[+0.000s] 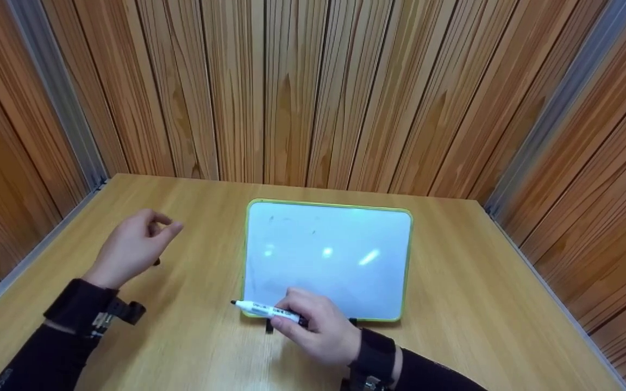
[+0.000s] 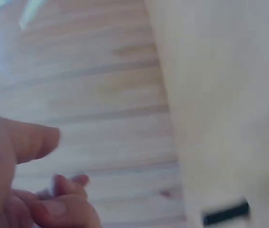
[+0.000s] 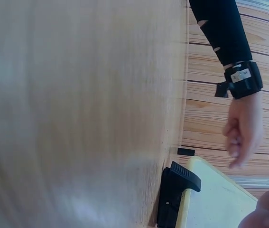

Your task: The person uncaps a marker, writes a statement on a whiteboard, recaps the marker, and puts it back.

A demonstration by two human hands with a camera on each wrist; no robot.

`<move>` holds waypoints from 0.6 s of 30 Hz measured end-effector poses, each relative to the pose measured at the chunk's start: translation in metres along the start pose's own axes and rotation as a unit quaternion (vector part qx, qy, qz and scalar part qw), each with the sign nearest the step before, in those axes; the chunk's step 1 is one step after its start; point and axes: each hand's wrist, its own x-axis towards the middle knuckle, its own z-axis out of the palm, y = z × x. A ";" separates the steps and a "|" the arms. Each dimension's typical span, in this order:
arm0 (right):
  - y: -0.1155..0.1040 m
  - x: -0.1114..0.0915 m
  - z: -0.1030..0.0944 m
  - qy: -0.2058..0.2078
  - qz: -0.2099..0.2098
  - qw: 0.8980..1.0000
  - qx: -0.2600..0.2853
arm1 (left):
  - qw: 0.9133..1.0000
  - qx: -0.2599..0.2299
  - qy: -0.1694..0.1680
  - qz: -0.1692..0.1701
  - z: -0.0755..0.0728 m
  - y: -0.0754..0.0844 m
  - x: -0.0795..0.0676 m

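My right hand [image 1: 318, 326] pinches a white marker [image 1: 261, 309] between thumb and fingers, its black tip pointing left. The marker lies in front of the lower left part of a whiteboard [image 1: 329, 250] with a yellow-green rim. Off to the left, my left hand [image 1: 136, 244] hangs above the table with loosely bent fingers and nothing in them. In the left wrist view the thumb [image 2: 34, 142] is apart from the fingers. A small black object [image 2: 227, 213] lies on the table near this hand, mostly hidden by it in the head view.
The board leans upright on black stand feet [image 3: 177, 190] on a wooden table [image 1: 470, 282]. Wood-panelled walls [image 1: 291, 98] enclose the table at the back and sides. A few faint dark marks show on the board's upper left.
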 end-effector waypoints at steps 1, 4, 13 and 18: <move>0.000 0.000 0.000 0.000 -0.002 1.000 0.000 | 1.000 -0.014 0.002 0.018 0.002 0.008 -0.002; 0.000 0.000 -0.001 -0.002 0.002 1.000 -0.002 | 0.995 -0.057 -0.006 0.081 0.010 0.029 -0.010; 0.001 0.000 -0.001 -0.002 -0.008 1.000 -0.006 | 0.959 -0.110 -0.122 0.230 0.038 0.064 -0.029; 0.002 0.001 -0.002 -0.003 -0.001 1.000 0.000 | 0.942 -0.123 -0.178 0.258 0.052 0.067 -0.034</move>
